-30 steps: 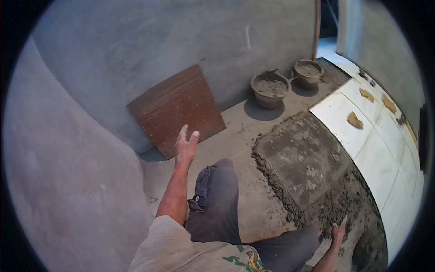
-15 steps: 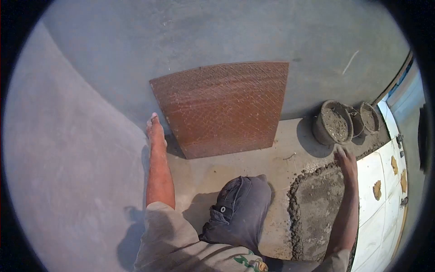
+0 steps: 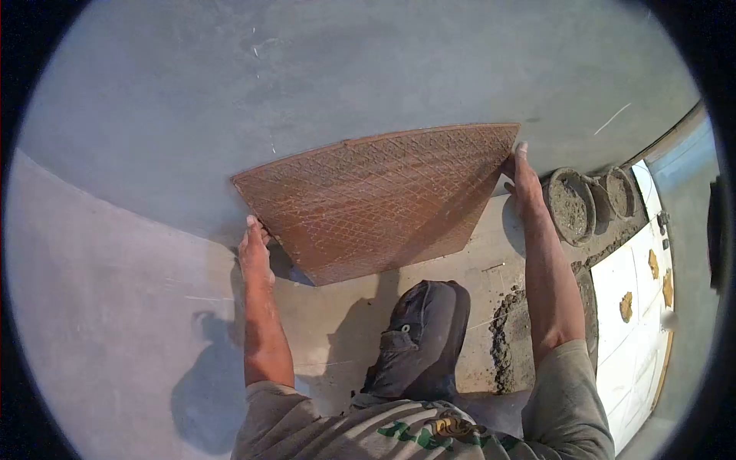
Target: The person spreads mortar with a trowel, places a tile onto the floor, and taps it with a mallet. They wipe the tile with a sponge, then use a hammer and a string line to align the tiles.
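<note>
A large reddish-brown tile, its face crossed by a raised diamond grid, leans against the grey wall. My left hand is on its left edge, the fingers curled behind and the thumb along the side. On the upper right edge, my right hand grips the tile with its fingers partly hidden behind it. The bottom of the tile is close to the floor; whether it touches is hard to tell.
Two buckets of mortar, one nearer and one behind, stand at the right. Wet mortar lies on the floor by my knee. White tiles with brown patches line the right side. A plastered wall rises at left.
My right hand has moved from beside the near bucket to the tile's right edge. My left hand has closed on the left edge. The view has shifted and the tile appears tilted more.
</note>
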`<action>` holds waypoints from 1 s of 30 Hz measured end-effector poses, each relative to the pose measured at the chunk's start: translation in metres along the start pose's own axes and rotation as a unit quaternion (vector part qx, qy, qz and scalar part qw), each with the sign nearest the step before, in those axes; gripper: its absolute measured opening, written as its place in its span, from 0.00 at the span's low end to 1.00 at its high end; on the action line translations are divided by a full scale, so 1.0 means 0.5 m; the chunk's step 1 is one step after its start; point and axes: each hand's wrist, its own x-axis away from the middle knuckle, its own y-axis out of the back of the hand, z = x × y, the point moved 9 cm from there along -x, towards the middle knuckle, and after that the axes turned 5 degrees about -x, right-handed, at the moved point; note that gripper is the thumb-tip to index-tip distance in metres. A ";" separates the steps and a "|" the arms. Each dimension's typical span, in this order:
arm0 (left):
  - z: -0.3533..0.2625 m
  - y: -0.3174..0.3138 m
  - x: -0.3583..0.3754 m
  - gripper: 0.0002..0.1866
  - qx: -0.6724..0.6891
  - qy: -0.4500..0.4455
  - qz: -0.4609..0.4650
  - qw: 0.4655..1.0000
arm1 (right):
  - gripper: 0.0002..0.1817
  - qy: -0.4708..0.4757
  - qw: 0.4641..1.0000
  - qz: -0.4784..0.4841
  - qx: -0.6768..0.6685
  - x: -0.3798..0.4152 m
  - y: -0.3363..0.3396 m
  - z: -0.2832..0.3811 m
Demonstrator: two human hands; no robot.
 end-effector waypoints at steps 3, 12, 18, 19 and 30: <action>-0.010 0.007 -0.005 0.39 -0.006 0.012 -0.009 1.000 | 0.48 -0.016 0.999 -0.027 -0.031 0.003 0.007 -0.004; -0.022 0.019 -0.015 0.32 -0.021 0.028 0.012 0.999 | 0.45 -0.028 0.997 -0.061 0.028 0.027 0.035 0.027; 0.033 -0.015 0.030 0.35 0.176 0.100 0.006 0.979 | 0.39 0.062 0.993 0.026 0.093 0.017 0.007 0.048; 0.026 -0.030 0.037 0.36 0.214 0.079 0.036 0.973 | 0.39 0.064 0.993 0.029 0.094 0.012 -0.001 0.043; 0.001 -0.052 0.037 0.32 0.313 0.007 -0.014 0.950 | 0.21 0.530 0.778 0.035 0.336 0.272 -0.307 0.283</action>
